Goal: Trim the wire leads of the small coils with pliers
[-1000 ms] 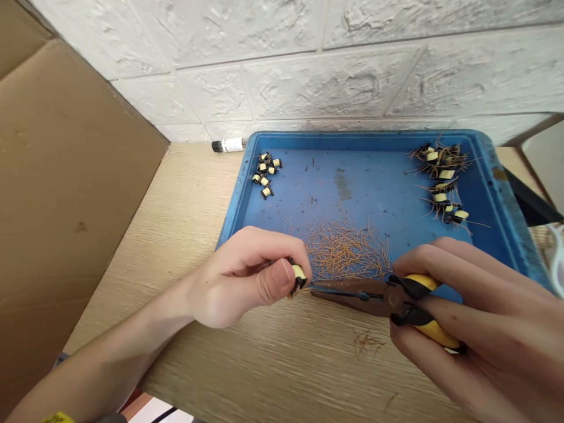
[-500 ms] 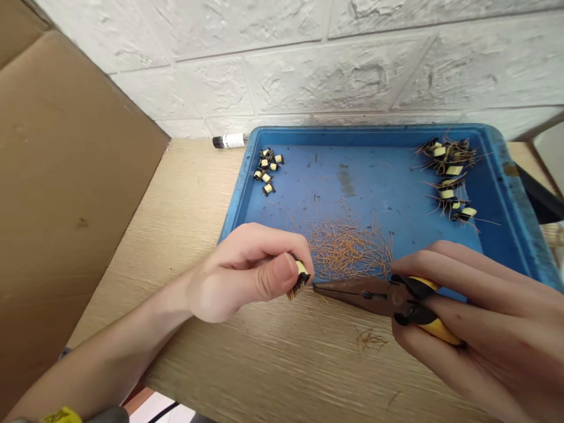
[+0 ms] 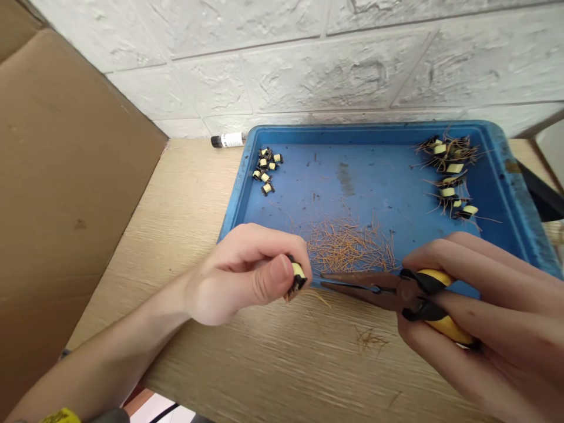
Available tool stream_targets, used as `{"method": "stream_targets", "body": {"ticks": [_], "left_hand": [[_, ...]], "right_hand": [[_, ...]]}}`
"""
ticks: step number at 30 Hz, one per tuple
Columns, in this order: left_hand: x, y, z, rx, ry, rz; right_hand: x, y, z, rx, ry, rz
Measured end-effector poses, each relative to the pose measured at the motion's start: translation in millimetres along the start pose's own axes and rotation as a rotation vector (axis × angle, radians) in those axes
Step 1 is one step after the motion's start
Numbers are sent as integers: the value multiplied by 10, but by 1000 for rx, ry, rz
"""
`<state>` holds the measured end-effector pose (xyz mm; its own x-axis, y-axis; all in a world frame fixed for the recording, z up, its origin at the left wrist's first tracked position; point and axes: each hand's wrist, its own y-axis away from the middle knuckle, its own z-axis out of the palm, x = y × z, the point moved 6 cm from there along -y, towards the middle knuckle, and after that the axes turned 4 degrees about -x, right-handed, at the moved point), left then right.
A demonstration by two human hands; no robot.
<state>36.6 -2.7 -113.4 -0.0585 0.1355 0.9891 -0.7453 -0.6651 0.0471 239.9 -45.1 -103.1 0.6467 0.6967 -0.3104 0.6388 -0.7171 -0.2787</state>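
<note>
Between thumb and curled forefinger, my left hand (image 3: 247, 276) pinches a small black and yellow wire-wound transformer (image 3: 298, 275). Thin copper-coloured leads stick out below it, over the tray's near edge. My right hand (image 3: 480, 311) is closed round the yellow and black handles of long-nose pliers (image 3: 396, 291). The pliers' jaws stand slightly apart, their tips pointing left at the transformer with a small gap between. Behind the pliers, a heap of cut wire pieces (image 3: 352, 247) lies in the blue tray (image 3: 299, 214). My fingers hide part of the transformer.
Several trimmed transformers (image 3: 267, 170) sit at the tray's left, and several with long wires (image 3: 449, 176) at its right. A white, black-capped tube (image 3: 229, 140) lies beside the tray. Loose wire bits (image 3: 371, 339) are on the table. Cardboard (image 3: 66, 164) rises at left, a white wall (image 3: 286, 64) behind.
The pliers have moved a little right, away from the transformer, and their jaws have parted. A lead now shows below the transformer. My left hand has barely moved.
</note>
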Motion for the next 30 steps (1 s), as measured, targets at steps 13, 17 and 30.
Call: {"method": "stream_targets", "body": {"ticks": [13,17,30], "left_hand": [[-20,9,40,-24,-42,27],[-11,8,38,-28,-54,28],[-17,3,27,-7,-100,14]], "right_hand": [[-3,75,49,-36,83,91],[20,149,57,-34,88,103],[-71,-58,-23,-3,-23,-22]]}}
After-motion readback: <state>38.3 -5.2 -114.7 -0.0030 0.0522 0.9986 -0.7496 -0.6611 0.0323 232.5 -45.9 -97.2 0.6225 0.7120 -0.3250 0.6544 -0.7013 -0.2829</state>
